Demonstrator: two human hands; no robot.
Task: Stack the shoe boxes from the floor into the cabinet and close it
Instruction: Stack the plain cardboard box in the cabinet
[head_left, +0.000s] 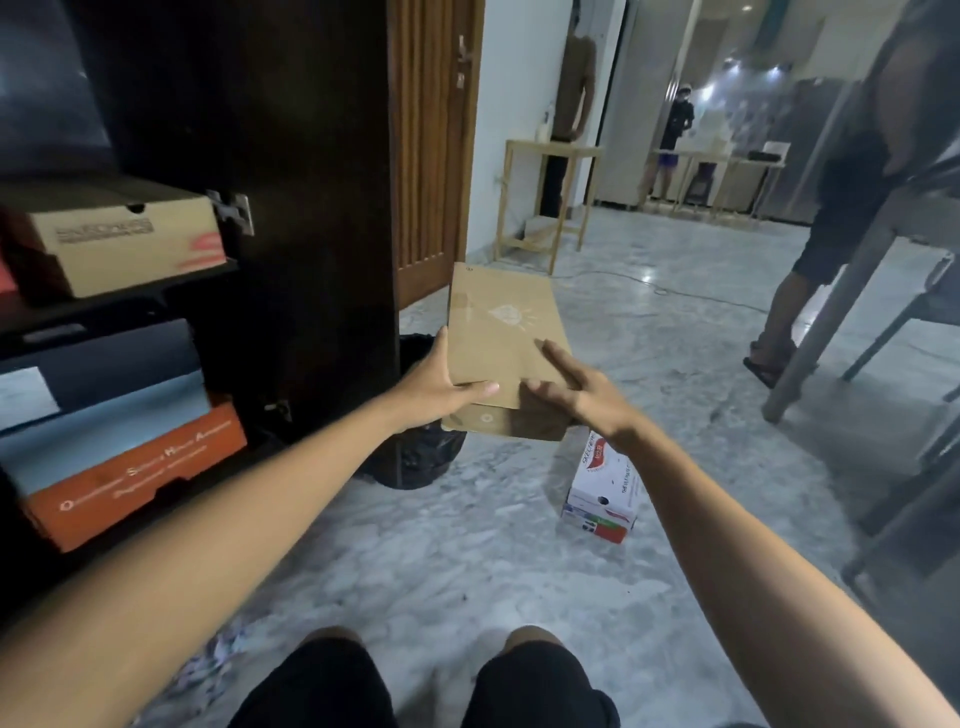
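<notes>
Both hands are on the brown shoe box (498, 343), lifted off the floor in front of me. My left hand (436, 384) grips its near left corner, thumb laid across the lid and the other fingers tucked out of sight along the side. My right hand (582, 387) rests on the lid's near right part with fingers spread and mostly straight; whether anything curls under the box edge I cannot tell, since the palm hides that corner. A faint white logo shows on the lid, too pale to read.

On the marble floor (467, 561) to the near right lies a white shoe box (602, 493) with red print, partly hidden behind my right wrist. To the left stands the dark cabinet (291, 156), its open door (311, 218) edge-on between me and the shelves. On the upper shelf sits a tan box (119, 239), its left end cut off by the frame. Below it a black box (104, 358) lies on a pale one, and those on an orange box (135, 473) with white lettering too blurred to make out. A black bag (415, 452) sits on the floor behind the door, mostly hidden by my left arm and the box. Far right, a person's leg (789, 306) stands beside a grey table leg (831, 306), the rest cut off.
</notes>
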